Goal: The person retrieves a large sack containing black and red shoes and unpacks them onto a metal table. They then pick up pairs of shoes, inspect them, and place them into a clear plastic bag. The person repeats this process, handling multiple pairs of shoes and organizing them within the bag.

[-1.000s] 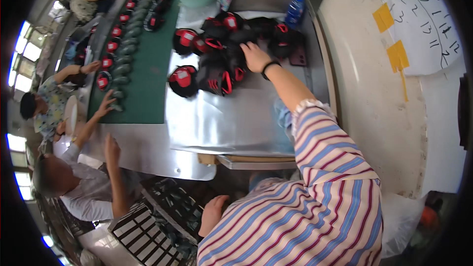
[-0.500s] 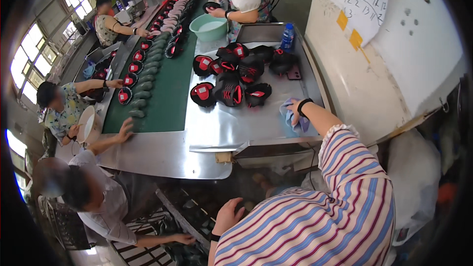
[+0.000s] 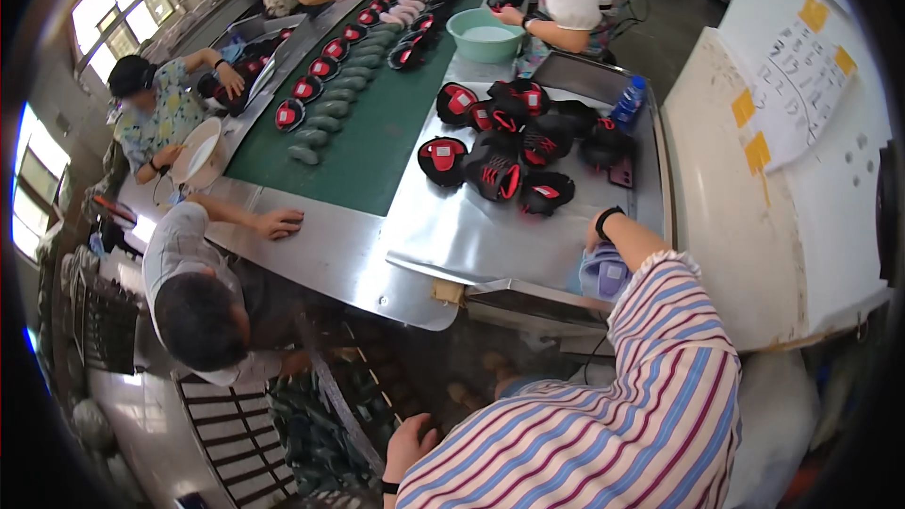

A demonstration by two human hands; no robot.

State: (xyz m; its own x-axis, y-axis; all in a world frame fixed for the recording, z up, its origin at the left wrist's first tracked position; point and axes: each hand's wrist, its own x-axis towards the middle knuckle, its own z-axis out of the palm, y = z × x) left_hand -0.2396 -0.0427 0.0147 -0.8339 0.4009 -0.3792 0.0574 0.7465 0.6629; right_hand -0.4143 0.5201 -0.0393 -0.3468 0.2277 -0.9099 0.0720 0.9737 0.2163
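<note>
My right hand (image 3: 594, 230), with a black band at the wrist, is at the upper edge of a lilac and light-blue cloth (image 3: 605, 273) on the metal table's near right corner. Its fingers bend down onto the cloth and are partly hidden. Low in the picture, beside my striped clothing, my left hand (image 3: 409, 445) hangs with its fingers loosely apart and nothing visible in them. Several black shoe uppers with red linings (image 3: 495, 170) lie in a group on the metal table (image 3: 471, 236), beyond and left of my right hand.
A blue-capped bottle (image 3: 629, 102) and a phone (image 3: 621, 172) are by the table's right edge. The green conveyor belt (image 3: 358, 170) carries rows of shoe parts. One co-worker (image 3: 203, 306) leans close on the left above a dark rack; a green basin (image 3: 485, 38) stands at the back.
My view has swung left, shifting the table rightward. My right hand has drawn nearer with the cloth. The closest co-worker's hand has come down onto the metal surface beside the belt.
</note>
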